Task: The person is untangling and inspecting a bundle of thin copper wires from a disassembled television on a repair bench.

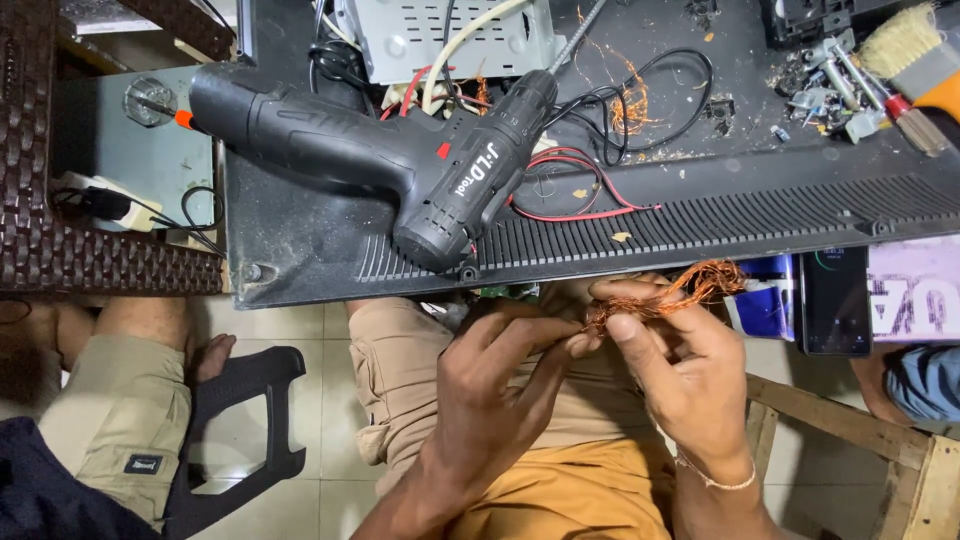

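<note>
My left hand [495, 385] and my right hand [680, 365] meet over my lap, just below the front edge of a black panel. Both pinch a tangled bunch of thin copper wire [690, 290]; my right hand holds the bulk of it, and my left fingertips grip its left end. A black cordless drill [400, 155] lies on its side on the black back panel [700, 215] above my hands, with its bit pointing up and right.
Red and black wires [590, 185], a grey metal box [450, 35] and more copper strands lie on the panel. A brush [915, 60] and small parts lie at top right. A phone [835, 300] is to the right. Another person's legs [120, 400] and a black stool [250, 420] are at left.
</note>
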